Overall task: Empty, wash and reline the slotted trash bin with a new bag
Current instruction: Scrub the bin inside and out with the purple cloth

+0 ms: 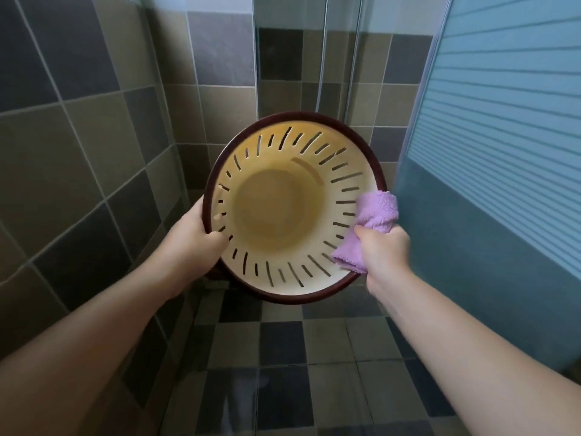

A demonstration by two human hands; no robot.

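Note:
The slotted trash bin (279,212) is held up off the floor with its mouth tilted toward me. It is cream inside with dark slots around the wall and a dark maroon rim, and it holds no bag. My left hand (191,237) grips the rim at the left, thumb curled inside. My right hand (383,247) grips a bunched purple cloth (371,221) and presses it against the bin's inner wall and rim at the right.
I stand in a tiled bathroom corner. Brown and grey wall tiles (78,136) close the left and back. A frosted glass shower partition (503,152) stands at the right. The checkered floor tiles (283,357) below look wet.

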